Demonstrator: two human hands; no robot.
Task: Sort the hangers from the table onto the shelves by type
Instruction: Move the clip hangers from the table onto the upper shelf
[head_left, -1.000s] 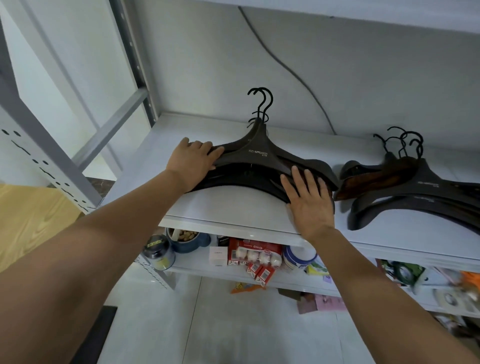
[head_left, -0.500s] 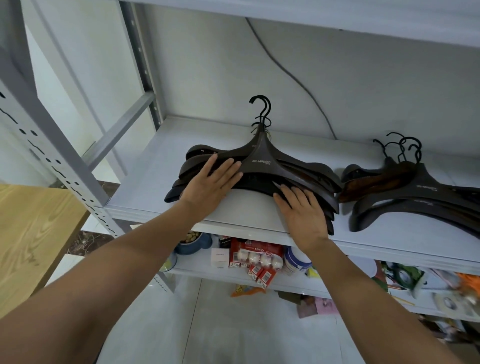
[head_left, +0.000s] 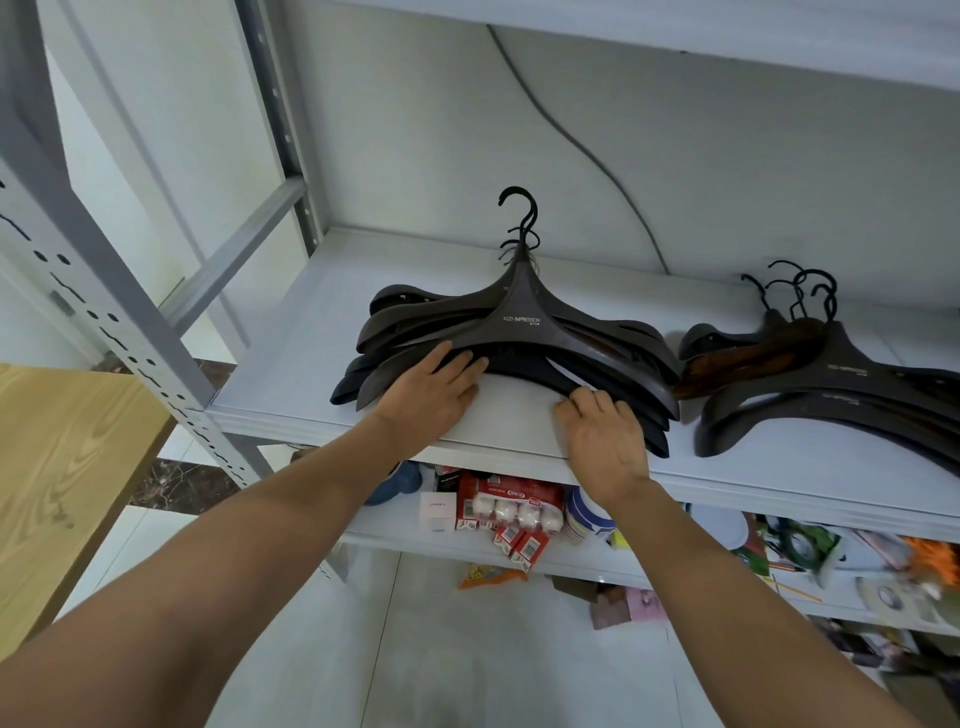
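**A:** Brown plastic is lying under both hands, yes? How is each grip sitting?

**B:** The left hand (head_left: 431, 387) is lying flat, grip apart, with straight fingers pressing on the left arm of the stack of dark brown, wide-shouldered plastic hangers with black hooks (head_left: 519, 327). The right hand (head_left: 602, 441) is bending its fingers against the inner edge of the stack's right arm. I cannot tell whether that grip is hooking the plastic or only nudging it.

**A:** And where is the stack resting?

**B:** It is lying flat on the white metal shelf (head_left: 291, 374), near the front edge, with its hooks pointing at the wall. A second pile of dark hangers with a reddish wooden one among them (head_left: 831, 384) is lying just beside it on the right, not touching it.

**A:** Which step is going on?

**B:** I am reading it as squaring up a pile that is already in place. The next move is likely calling for both hands to let go and turn to the pale wooden bench (head_left: 67, 467) on the left for more hangers. Only a corner of it is showing.
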